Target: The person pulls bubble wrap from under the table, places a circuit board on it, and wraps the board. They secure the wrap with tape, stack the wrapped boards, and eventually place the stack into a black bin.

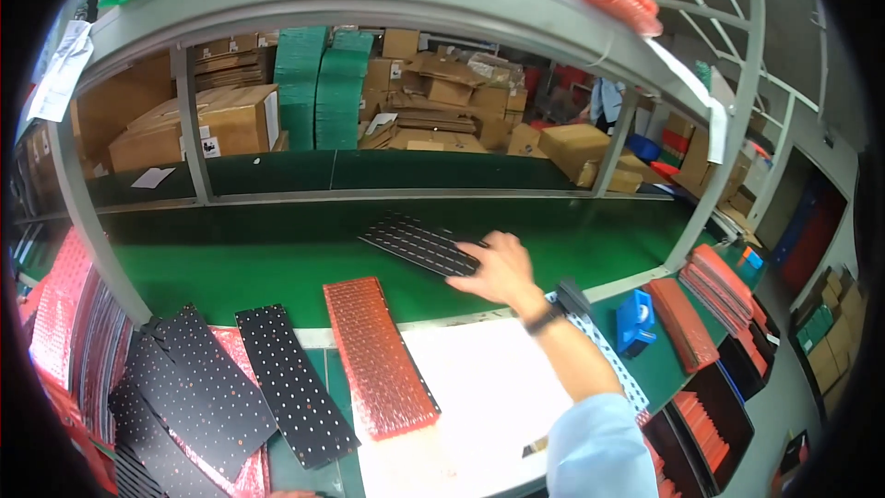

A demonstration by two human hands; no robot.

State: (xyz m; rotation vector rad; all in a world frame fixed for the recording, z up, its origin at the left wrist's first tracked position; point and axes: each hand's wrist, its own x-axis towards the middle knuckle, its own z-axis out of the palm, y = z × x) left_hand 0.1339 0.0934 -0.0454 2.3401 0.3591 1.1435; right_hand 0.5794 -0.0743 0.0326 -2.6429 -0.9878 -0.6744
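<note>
My right hand [500,269] grips the near right end of a black panel [415,242] with rows of pale slots, held over the green surface beyond the white worktop. Only a sliver of my left hand [295,494] shows at the lower edge; its fingers are too cut off to read. Nearest to it lies a black panel with white dots [293,383]. Right of that, a red bubble-wrap pouch [380,360] rests partly on a bright white sheet [489,387]. Several larger dotted black panels [198,387] overlap at the left, with red bubble wrap beneath.
A grey metal frame [442,195] crosses behind the green surface [230,267]. Right of my forearm are a light-blue perforated strip [604,350], a blue tape dispenser [635,323] and stacked red pouches [682,323]. Wrapped panels [78,341] stand at the left; cardboard boxes [226,124] fill the back.
</note>
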